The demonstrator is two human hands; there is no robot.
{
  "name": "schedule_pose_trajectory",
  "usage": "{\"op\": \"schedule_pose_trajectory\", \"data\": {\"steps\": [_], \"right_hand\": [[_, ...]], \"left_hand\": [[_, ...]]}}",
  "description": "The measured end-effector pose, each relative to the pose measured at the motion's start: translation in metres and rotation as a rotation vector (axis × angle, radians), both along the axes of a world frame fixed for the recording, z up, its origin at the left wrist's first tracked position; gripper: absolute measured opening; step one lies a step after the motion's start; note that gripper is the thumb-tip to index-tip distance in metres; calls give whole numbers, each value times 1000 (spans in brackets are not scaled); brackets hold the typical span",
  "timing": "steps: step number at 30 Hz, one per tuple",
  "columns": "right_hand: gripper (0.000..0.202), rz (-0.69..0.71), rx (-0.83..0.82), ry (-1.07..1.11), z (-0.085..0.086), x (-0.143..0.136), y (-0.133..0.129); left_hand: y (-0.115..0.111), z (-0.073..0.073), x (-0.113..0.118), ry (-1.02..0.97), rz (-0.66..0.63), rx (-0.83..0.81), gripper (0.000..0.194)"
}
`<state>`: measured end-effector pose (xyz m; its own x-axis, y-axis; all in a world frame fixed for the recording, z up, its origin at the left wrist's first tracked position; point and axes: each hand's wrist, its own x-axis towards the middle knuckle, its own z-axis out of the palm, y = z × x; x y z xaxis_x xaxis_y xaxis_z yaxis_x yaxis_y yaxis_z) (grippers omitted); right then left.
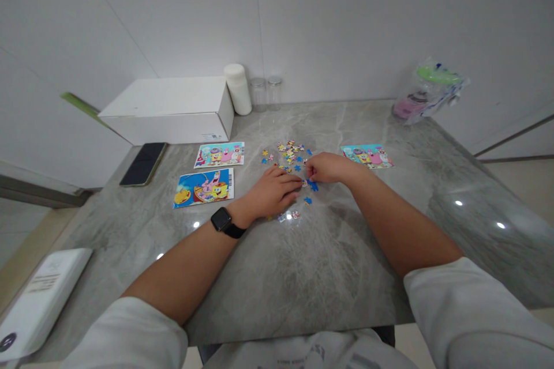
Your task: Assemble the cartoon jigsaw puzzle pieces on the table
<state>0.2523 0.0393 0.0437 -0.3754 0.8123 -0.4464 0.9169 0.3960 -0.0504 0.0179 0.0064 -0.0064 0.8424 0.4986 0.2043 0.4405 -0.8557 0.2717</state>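
My left hand (277,191), below a black watch (222,219), lies low over the table with fingers stretched out, their tips at small jigsaw pieces. My right hand (322,168) is closed, thumb and fingers pinched at a blue puzzle piece (313,187); its fingers partly hide what they grip. Beyond both hands spreads a loose pile of mixed yellow, white and blue puzzle pieces (291,151). Nearer to me lie a single blue piece (307,200) and a few pale pieces (295,215). Some pieces are covered by my left hand.
Two cartoon cards (220,154) (203,187) lie left of the pile, another card (367,155) right. Behind stand a white box (167,109), white bottle (238,90) and two clear jars (258,95). A phone (144,164), white packet (43,300) and plastic bag (428,92) sit farther out.
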Motion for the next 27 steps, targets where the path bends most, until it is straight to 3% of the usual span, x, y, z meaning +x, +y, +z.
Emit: {"op": "schedule_pose_trajectory", "data": {"steps": [5,7,18,27], "right_hand": [[21,-59,14,38,4,2,1],[21,-67,9,35,6,2,0],[25,-14,-33,33,0,1,-2],[22,-5,-34,-1,-2,-2,-1]], "left_hand": [[13,1,-7,-175,332,-31,34],[16,-1,-9,-182,401,-37,30],[6,3,-8,-4,317,-48,20],[7,0,-8,16,303,-46,16]]}}
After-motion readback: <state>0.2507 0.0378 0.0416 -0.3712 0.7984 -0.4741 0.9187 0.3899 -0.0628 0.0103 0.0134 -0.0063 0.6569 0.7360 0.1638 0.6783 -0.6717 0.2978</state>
